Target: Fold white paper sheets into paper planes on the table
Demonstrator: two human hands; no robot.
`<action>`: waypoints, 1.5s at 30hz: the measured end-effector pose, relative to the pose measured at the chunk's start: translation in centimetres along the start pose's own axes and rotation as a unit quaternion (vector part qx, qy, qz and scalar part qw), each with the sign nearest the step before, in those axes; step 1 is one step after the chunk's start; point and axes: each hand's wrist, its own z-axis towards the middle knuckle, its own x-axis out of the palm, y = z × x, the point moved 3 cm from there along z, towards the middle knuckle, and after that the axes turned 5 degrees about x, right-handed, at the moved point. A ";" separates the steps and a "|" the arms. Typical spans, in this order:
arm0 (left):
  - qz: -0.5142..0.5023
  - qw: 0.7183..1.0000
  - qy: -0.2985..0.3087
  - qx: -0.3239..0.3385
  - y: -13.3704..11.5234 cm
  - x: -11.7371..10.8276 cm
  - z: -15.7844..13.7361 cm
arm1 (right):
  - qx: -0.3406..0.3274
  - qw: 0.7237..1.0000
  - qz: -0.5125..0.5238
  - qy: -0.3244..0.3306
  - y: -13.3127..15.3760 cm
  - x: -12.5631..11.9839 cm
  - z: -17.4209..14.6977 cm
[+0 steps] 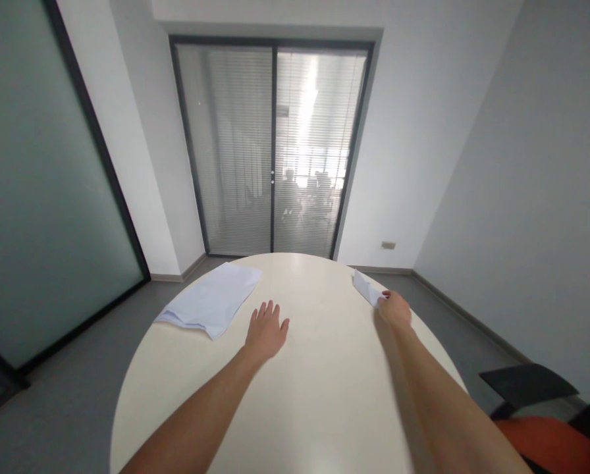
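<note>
My left hand (266, 331) lies on the round white table (319, 375), palm down with its fingers spread and nothing in it. To its left is a stack of white paper sheets (216, 296), a little apart from the fingertips. Over by the right edge of the table, my right hand (396, 309) has its fingers closed on the near end of a folded piece of white paper (367, 288). That paper slants away from the hand towards the far edge. Part of its near end is hidden behind the fingers.
A chair with a black armrest (529, 385) and an orange seat (554, 444) stands at the lower right. Beyond the table are glass panels with blinds (238, 151). A frosted glass panel (43, 178) is on the left, and a white wall (532, 171) on the right.
</note>
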 end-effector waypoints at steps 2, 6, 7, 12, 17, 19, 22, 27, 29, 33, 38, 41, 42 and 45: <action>0.002 1.000 -0.003 0.001 0.0 0.0 0.0 | 0.013 1.000 -0.002 -0.004 -0.1 0.0 0.3; 0.001 1.000 -0.002 0.000 0.1 0.2 0.1 | 0.030 0.999 -0.005 -0.009 -0.5 0.1 0.7; 0.000 1.000 -0.003 0.000 0.1 0.3 0.1 | 0.033 0.999 -0.006 -0.009 -0.6 0.1 0.8; 0.001 1.000 -0.007 0.001 0.3 0.2 0.1 | 0.041 0.999 -0.014 -0.009 -1.1 -0.2 1.2; -0.001 1.000 -0.004 -0.002 0.4 0.2 -0.1 | 0.051 0.998 -0.023 -0.008 -1.4 -0.5 1.2; -0.005 1.000 -0.008 -0.002 0.5 0.2 -0.1 | 0.050 0.998 -0.026 -0.005 -1.3 -0.6 1.3; -0.012 1.000 -0.016 -0.002 0.5 0.3 -0.1 | 0.045 0.998 -0.033 0.000 -1.2 -0.7 1.2; -0.018 0.999 -0.033 -0.007 0.4 -0.2 0.0 | 0.017 0.998 -0.054 -0.041 -0.5 -0.8 0.1; -0.005 0.998 -0.055 -0.020 0.7 -0.8 0.1 | -0.025 0.994 -0.058 -0.095 0.4 -0.8 -0.9; 0.051 0.989 -0.112 -0.081 2.0 -1.9 0.1 | -0.079 0.985 -0.050 -0.149 2.5 -0.9 -3.4; 0.082 0.982 -0.100 -0.141 3.6 -2.1 0.1 | -0.132 0.988 -0.049 -0.060 5.4 -0.2 -6.6; 0.078 0.981 -0.088 -0.154 3.9 -2.0 0.1 | -0.139 0.987 -0.065 0.053 6.3 1.3 -9.1; 0.077 0.981 -0.086 -0.156 4.0 -2.0 0.1 | -0.147 0.984 -0.074 0.072 6.4 1.8 -9.9; 0.076 0.981 -0.083 -0.158 4.0 -2.1 0.1 | -0.194 0.973 -0.094 0.075 6.5 2.8 -12.0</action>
